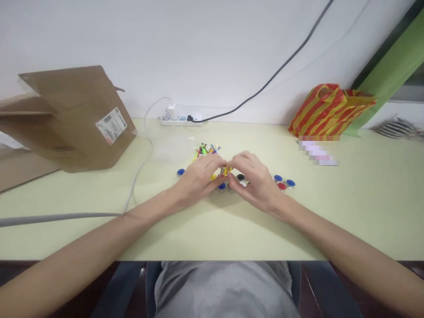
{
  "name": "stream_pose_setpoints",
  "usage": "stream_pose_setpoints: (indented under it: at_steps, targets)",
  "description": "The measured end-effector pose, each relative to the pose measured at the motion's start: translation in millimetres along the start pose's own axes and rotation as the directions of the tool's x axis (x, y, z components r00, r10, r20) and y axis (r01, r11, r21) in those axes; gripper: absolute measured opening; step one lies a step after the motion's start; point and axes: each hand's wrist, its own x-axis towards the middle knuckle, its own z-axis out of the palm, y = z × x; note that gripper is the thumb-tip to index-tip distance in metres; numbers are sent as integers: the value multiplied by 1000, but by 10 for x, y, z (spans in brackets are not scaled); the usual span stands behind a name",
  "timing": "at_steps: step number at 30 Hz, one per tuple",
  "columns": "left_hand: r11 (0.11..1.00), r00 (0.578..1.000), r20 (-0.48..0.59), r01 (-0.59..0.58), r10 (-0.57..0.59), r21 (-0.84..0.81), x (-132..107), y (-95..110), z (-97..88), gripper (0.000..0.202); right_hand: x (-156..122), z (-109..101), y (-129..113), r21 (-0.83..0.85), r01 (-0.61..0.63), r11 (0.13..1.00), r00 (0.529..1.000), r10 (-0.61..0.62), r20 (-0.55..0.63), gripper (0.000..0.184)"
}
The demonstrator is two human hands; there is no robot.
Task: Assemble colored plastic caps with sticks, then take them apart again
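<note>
My left hand [198,177] and my right hand [254,179] meet over the middle of the pale green table [212,229]. Both hands have their fingers pinched together on a small yellow piece [226,170] held between the fingertips. Below and beside the hands lie several small round caps, blue [180,172], red [281,186], black [240,177] and more blue [290,182]. Just behind the hands sits a heap of thin coloured sticks [206,149], green, red, yellow and blue.
A brown cardboard box [76,117] lies at the left. A white power strip [180,119] with a black cable stands at the back wall. A red and yellow striped bag [327,110] sits at the back right. A grey cable [59,217] crosses the left of the table.
</note>
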Motion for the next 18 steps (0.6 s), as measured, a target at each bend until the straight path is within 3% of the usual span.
stream_pose_setpoints:
  at_steps: [8, 11, 18]
  targets:
    - [992, 997, 6, -80, 80, 93, 24, 11, -22, 12, 9, -22, 31, 20, 0, 1000, 999, -1, 38, 13]
    - [977, 993, 50, -113, 106, 178, 38, -10, -20, 5, 16, -41, 29, 101, -44, 994, 998, 39, 57, 9]
    - [959, 986, 78, -164, 150, 231, 54, -35, -4, 15, 17, -73, 94, 375, -171, 911, 981, 121, 154, 12]
